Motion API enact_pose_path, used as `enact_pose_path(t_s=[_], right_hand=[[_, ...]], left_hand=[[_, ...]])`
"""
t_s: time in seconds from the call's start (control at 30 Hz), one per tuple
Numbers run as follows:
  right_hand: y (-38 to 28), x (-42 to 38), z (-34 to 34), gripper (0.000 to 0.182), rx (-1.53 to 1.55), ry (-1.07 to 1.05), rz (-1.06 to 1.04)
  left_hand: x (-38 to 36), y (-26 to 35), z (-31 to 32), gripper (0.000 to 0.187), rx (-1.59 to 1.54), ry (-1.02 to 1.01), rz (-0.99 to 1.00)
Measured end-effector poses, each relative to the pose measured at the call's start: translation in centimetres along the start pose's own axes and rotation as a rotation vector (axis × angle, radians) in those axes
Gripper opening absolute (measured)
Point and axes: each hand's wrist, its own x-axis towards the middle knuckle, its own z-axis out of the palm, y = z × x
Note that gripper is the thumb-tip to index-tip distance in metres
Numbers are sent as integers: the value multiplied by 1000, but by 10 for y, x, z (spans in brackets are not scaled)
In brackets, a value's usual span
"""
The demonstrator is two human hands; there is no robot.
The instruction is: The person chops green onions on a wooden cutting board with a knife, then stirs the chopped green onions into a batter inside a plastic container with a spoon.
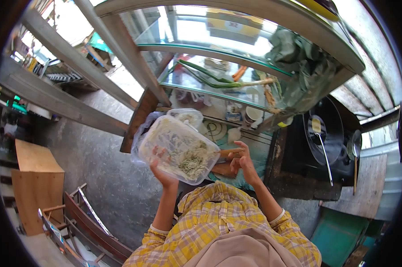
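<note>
A clear plastic tub (pixel 158 133) is tilted in front of me, its inside smeared with white powder. Chopped green leaves coated in flour (pixel 192 162) lie in its lower right part. My left hand (pixel 162 171) grips the tub's left and near side, with fingers showing at the wall. At the tub's right rim, my right hand (pixel 244 163) is closed around a brown wooden handle (pixel 230 152) that reaches to the rim. The handle's far end is hard to make out. Behind the tub sits a smaller bag or container of white powder (pixel 186 116).
Glass shelves (pixel 210 91) ahead hold spring onions (pixel 230 83) and a cup (pixel 253 115). On the right, a black stove (pixel 290 164) bears a wok (pixel 319 147) with a spatula (pixel 323 153); a ladle (pixel 355 151) lies beside it. A wooden bench (pixel 90 222) stands lower left.
</note>
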Motion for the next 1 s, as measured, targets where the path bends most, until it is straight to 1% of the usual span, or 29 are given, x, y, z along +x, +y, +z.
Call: enact_pose_path(t_s=[0.03,0.07,0.17,0.27,0.37,0.4,0.5,0.6,0.7,0.8,0.9,1.0], right_hand=[[0,9,5,63,67,-48,11],[6,21,8,67,118,-11,48],[34,66,14,62,-147,115,116],[70,104,21,62,-475,83,-29],[59,124,42,57,-738,-50,-170],[58,133,47,43,-828,-66,-228],[64,152,59,28,-949,-15,-484],[61,162,62,15,-1049,94,-636],[57,160,62,11,-972,177,-600],[58,157,62,8,-901,219,-668],[57,156,68,9,-884,273,-643],[76,173,62,10,-862,410,-535]], left_hand=[[0,15,-6,60,2,41,38],[1,27,-13,60,4,82,74],[7,52,-34,61,-17,235,118],[16,57,-58,59,-30,329,193],[24,54,-82,59,-22,370,215],[28,51,-88,59,-16,379,217],[44,40,-108,59,-19,373,188],[60,27,-117,58,13,346,191],[77,20,-120,57,88,273,240],[84,20,-110,57,58,232,223],[92,15,-110,57,52,192,231],[101,8,-105,60,131,168,301]])
